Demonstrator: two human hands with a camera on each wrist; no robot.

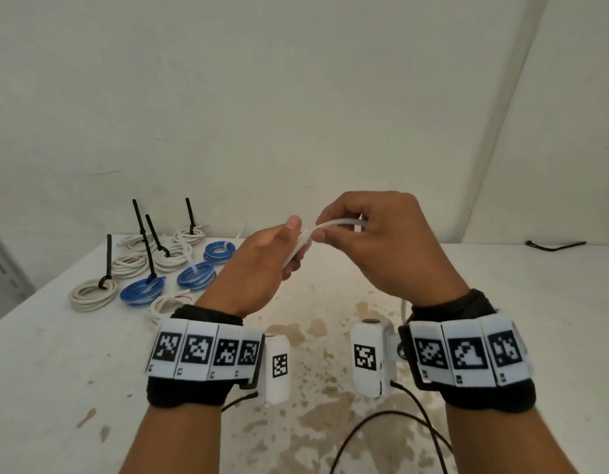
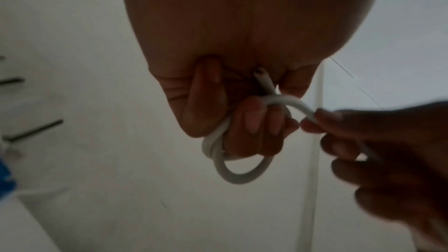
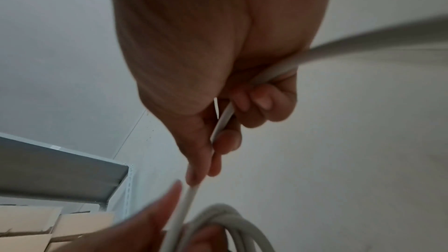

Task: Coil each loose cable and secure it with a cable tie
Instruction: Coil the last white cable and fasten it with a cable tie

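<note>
Both hands are raised above the white table [image 1: 501, 302] with a white cable [image 1: 334, 224] between them. My left hand [image 1: 279, 254] grips a small coil of that cable [image 2: 225, 171], its loops wound round the curled fingers and the cut end [image 2: 260, 76] poking out by the palm. My right hand [image 1: 364, 230] pinches the free run of the cable [image 3: 223, 120] between thumb and fingers, close to the left thumb. The rest of the cable [image 3: 363, 45] trails away past the right palm. No cable tie shows in either hand.
At the table's back left lie several tied coils, white [image 1: 92, 293] and blue [image 1: 196, 275], most with black tie tails [image 1: 109, 254] standing up. A black tie [image 1: 554, 246] lies at the far right. Brown stains [image 1: 316, 388] mark the table's middle. A grey shelf [image 3: 60, 170] stands to the left.
</note>
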